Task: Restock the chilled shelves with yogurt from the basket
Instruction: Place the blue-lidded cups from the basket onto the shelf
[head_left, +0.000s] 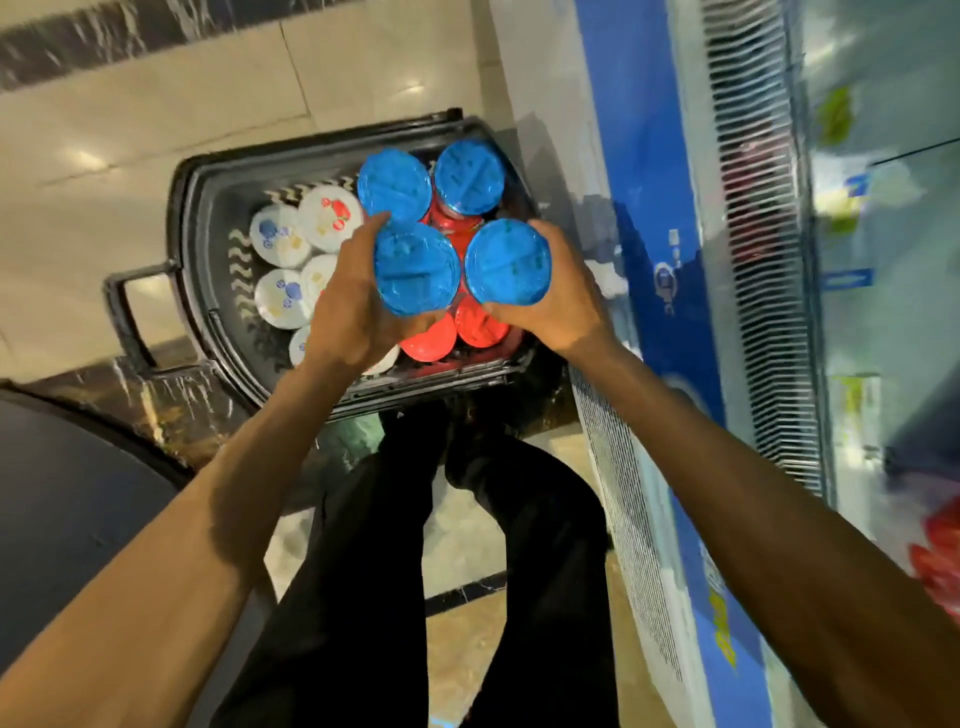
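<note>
I hold a cluster of several blue-lidded yogurt cups above a black shopping basket on the floor. My left hand grips the cluster's left side. On the cluster's right side is my right hand, gripping it. Red-lidded cups sit in the basket just under the cluster, and white-lidded cups with fruit prints fill its left part. The chilled cabinet with its blue front runs along the right; its shelves are blurred.
The basket's handle sticks out to the left. A vent grille runs along the cabinet's edge. My legs in black trousers stand below the basket on a tiled floor. A dark rounded object sits at lower left.
</note>
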